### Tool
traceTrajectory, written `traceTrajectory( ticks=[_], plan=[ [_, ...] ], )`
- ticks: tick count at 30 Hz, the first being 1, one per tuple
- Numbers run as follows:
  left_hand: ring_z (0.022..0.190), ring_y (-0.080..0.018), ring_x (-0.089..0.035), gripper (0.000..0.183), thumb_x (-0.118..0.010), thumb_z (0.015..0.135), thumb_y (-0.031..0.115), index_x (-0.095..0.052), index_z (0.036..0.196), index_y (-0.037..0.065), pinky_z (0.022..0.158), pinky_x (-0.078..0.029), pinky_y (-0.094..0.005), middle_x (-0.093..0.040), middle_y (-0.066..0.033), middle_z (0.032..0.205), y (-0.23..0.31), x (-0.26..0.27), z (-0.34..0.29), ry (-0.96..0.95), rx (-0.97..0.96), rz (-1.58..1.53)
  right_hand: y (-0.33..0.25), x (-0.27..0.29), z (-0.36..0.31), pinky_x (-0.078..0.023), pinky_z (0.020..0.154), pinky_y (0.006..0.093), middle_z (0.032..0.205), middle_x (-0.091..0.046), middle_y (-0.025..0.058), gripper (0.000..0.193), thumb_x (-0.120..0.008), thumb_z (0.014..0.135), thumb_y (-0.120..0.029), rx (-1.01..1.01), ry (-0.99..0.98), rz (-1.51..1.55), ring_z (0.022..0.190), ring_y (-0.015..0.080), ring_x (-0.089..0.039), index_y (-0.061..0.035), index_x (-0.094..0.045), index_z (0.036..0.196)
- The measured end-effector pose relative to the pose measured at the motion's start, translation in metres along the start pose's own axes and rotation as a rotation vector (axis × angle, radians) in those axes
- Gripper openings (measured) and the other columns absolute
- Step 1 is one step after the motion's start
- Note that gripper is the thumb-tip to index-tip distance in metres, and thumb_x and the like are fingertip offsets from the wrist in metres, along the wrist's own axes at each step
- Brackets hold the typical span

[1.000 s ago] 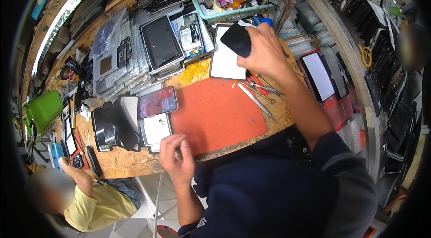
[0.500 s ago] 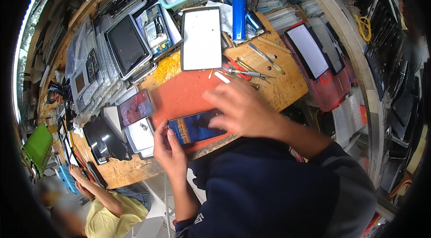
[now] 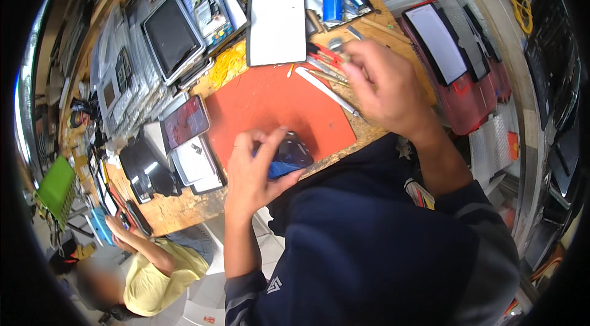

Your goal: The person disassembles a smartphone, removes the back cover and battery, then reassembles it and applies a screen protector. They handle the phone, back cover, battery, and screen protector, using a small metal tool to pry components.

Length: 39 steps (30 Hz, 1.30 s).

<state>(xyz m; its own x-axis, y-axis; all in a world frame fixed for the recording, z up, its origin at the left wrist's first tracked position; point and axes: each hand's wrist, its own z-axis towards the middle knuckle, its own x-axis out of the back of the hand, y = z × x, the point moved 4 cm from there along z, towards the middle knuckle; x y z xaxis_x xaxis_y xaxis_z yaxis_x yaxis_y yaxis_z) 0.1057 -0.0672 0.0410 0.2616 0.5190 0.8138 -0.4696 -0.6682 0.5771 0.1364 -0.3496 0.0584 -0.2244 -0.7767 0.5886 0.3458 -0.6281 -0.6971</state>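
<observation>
My left hand (image 3: pixel 255 172) is closed around a dark smartphone (image 3: pixel 290 157), thumb and fingers on its edges, above the front of the red mat (image 3: pixel 276 98). Its blue-lit screen is partly covered by the fingers. My right hand (image 3: pixel 387 89) is raised over the tools at the right of the mat, fingers curled and slightly blurred. By its fingertips shows a small round grey piece (image 3: pixel 335 43); whether the hand grips it is unclear. Red-handled pliers (image 3: pixel 322 55) and a slim white pen-like tool (image 3: pixel 329 90) lie beside and below those fingertips.
A white-faced tablet-like panel (image 3: pixel 276 21) lies behind the mat, beside yellow rubber bands (image 3: pixel 227 64). Another phone (image 3: pixel 185 122) rests at the left. Bubble-wrapped panels (image 3: pixel 129 80) are stacked further left. A person in a yellow shirt (image 3: pixel 163 280) works at the lower left.
My right hand has left the phone and moved right and up to the tools. My left hand has shifted right with the phone, turning it. The view has shifted slightly too.
</observation>
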Motion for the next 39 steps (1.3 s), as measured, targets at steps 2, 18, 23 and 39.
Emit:
traceTrajectory(
  ticks=[2, 18, 23, 39],
  plan=[
    [0.103, -0.035, -0.066, 0.087, -0.101, 0.067, 0.028, -0.067, 0.145, 0.006, 0.091, -0.055, -0.0451, -0.061, -0.0161, 0.12, -0.001, 0.004, 0.005, 0.091, -0.037, -0.099, 0.005, -0.001, -0.003, -0.054, 0.079, 0.0452, 0.093, -0.064, 0.0092, 0.016, -0.076, 0.097, -0.014, 0.071, -0.064, -0.178, 0.095, 0.0302, -0.065, -0.0038, -0.073, 0.109],
    [0.079, -0.029, -0.06, 0.059, -0.096, 0.07, 0.024, -0.064, 0.117, 0.008, 0.07, -0.049, -0.0414, -0.056, -0.0117, 0.092, 0.004, 0.01, 0.012, 0.49, -0.152, -0.005, 0.072, 0.006, 0.055, -0.057, 0.068, 0.0365, 0.096, -0.077, 0.015, 0.016, -0.077, 0.099, -0.009, -0.086, 0.192, -0.135, 0.074, 0.0245, -0.075, 0.0, -0.077, 0.112],
    [0.079, -0.0323, -0.068, 0.051, -0.095, 0.074, 0.031, -0.07, 0.111, 0.007, 0.069, -0.054, -0.0437, -0.062, -0.0105, 0.091, 0.014, -0.007, 0.039, 0.24, -0.091, 0.07, 0.034, -0.034, 0.077, -0.06, 0.066, 0.0476, 0.083, -0.078, 0.0153, 0.026, -0.077, 0.097, -0.022, -0.065, 0.014, -0.274, 0.074, 0.0366, -0.077, -0.0026, -0.075, 0.114],
    [0.099, -0.0364, -0.073, 0.038, -0.086, 0.088, 0.041, -0.079, 0.12, 0.021, 0.079, -0.059, -0.0479, -0.066, -0.0125, 0.11, 0.002, -0.02, 0.042, 0.063, -0.088, 0.008, 0.007, -0.005, 0.089, -0.056, 0.067, 0.051, 0.077, -0.071, 0.0264, 0.04, -0.069, 0.09, -0.004, -0.183, -0.085, -0.084, 0.071, 0.043, -0.073, 0.008, -0.068, 0.128]
  ],
)
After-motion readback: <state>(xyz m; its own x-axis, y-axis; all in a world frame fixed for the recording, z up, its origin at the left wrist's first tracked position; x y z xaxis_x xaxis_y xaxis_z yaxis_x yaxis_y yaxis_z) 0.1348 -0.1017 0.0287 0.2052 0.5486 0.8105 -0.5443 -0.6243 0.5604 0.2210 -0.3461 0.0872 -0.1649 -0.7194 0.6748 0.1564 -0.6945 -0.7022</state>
